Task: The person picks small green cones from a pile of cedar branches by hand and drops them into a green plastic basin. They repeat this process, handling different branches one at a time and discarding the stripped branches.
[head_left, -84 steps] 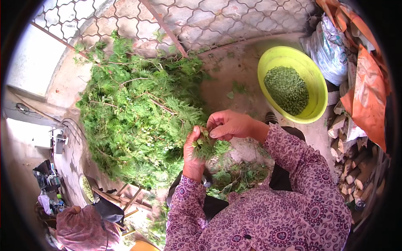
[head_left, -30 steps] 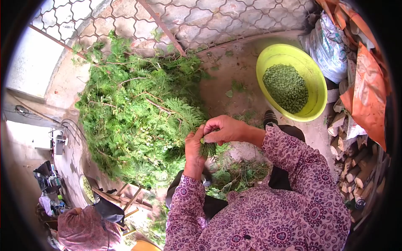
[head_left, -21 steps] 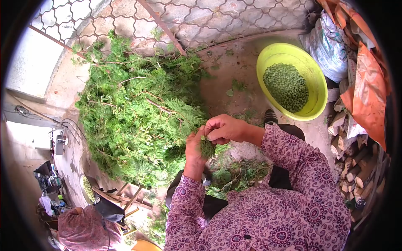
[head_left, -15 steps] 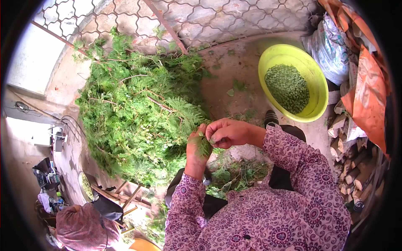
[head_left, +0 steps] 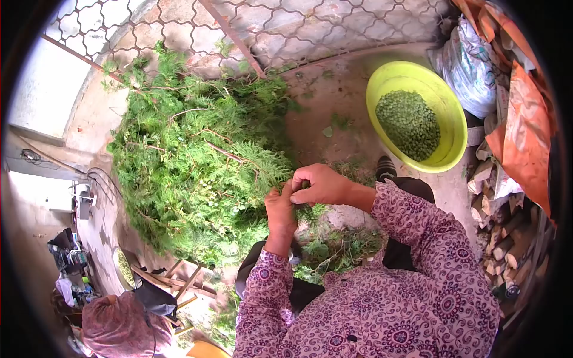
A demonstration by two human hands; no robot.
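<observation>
My left hand (head_left: 279,211) is closed around a small green conifer sprig (head_left: 305,210) whose tip pokes out to the right. My right hand (head_left: 319,184) pinches at the top of that same sprig, fingers pressed together against the left hand. Both hands sit just right of a big heap of green conifer branches (head_left: 191,155) on the ground. A yellow-green plastic basin (head_left: 444,113) at the upper right holds a mound of small green cones or berries (head_left: 408,124). Both sleeves are purple patterned.
A metal lattice fence (head_left: 268,30) runs behind the heap. Stacked firewood (head_left: 507,238), an orange tarp (head_left: 525,137) and a plastic sack (head_left: 471,65) line the right side. Plucked twigs (head_left: 340,247) lie by my knees. Another person's head covering (head_left: 116,325) shows at lower left.
The hands have closed tighter together over the sprig; less of it shows than before. The right fingers have shifted onto the top of the left hand. Heap and basin are unmoved.
</observation>
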